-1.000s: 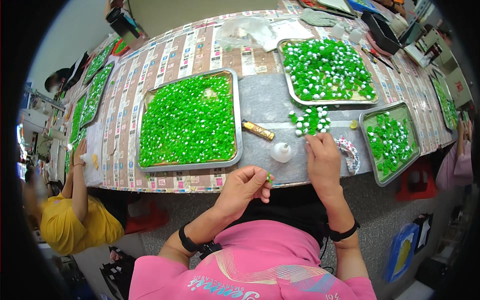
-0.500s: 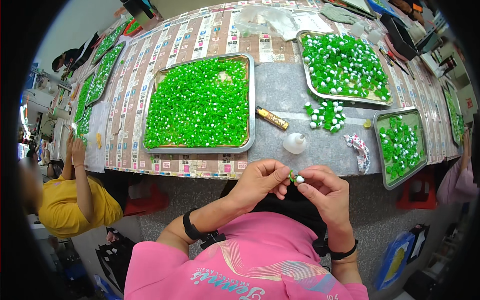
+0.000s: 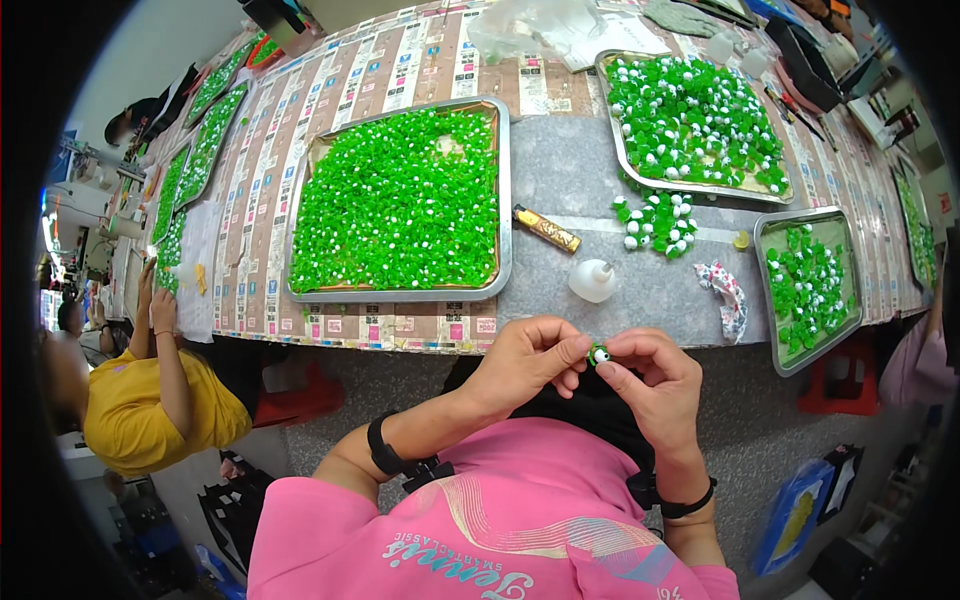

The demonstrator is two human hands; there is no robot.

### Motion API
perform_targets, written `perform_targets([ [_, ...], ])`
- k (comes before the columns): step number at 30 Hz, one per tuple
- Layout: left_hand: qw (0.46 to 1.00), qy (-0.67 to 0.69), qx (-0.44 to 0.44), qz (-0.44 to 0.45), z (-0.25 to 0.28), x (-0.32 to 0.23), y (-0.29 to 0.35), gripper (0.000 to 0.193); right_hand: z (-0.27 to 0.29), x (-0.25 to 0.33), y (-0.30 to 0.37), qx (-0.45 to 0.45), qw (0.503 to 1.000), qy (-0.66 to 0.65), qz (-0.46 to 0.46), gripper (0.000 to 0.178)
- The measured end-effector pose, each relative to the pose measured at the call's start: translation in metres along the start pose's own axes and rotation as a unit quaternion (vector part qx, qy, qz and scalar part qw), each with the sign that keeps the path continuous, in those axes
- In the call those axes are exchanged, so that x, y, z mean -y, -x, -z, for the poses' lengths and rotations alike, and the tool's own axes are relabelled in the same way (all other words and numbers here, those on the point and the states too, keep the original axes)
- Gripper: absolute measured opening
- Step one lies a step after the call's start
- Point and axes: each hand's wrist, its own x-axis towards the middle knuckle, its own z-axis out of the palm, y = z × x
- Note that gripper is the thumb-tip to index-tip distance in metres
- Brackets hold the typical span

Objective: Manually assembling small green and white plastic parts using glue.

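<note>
- Head view: the left hand [image 3: 530,362] and the right hand [image 3: 652,385] meet in front of the body, just off the near edge of the worktop [image 3: 400,60].
- Thumb and fingers of both hands pinch a small green-and-white piece [image 3: 600,355] from either side — its round white part, marked with a dark spot, shows between the fingertips.
- Beyond the hands, on a grey mat [image 3: 555,150], stands a small white bottle [image 3: 593,283] with a narrow tip.
- A yellow-and-black tube [image 3: 546,229] lies near the bottle, beside the rim of a large tray [image 3: 504,200] full of green pieces with white dots.
- Right of the bottle lie a loose cluster of green-and-white pieces [image 3: 655,223] and a curved patterned cloth strip [image 3: 722,301].
- Behind that cluster sits a second tray [image 3: 705,189] heaped with green-and-white pieces; a smaller tray [image 3: 838,242] at the right holds fewer.
- At the far left, a co-worker in a yellow shirt [image 3: 165,410] sits at the worktop — both arms reach toward it.
</note>
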Motion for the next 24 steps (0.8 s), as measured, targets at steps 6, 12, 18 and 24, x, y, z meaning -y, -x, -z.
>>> perform_targets([
  [6,0.998,-0.043,-0.014,-0.041,-0.002,0.004,-0.001,0.02,0.002,0.004,0.0,-0.011,0.99,0.123,0.074,0.014],
  [12,0.997,-0.059,-0.031,-0.041,-0.007,0.007,-0.002,0.019,0.0,0.001,0.003,-0.028,0.99,0.122,0.073,0.017],
  [18,0.998,-0.044,-0.024,-0.031,-0.003,0.005,-0.004,0.02,0.006,-0.008,0.0,-0.018,0.996,0.071,0.055,0.017],
  [24,0.995,-0.065,-0.011,-0.074,-0.008,-0.005,0.001,0.017,0.013,-0.01,0.0,-0.016,1.0,-0.003,0.026,0.017],
])
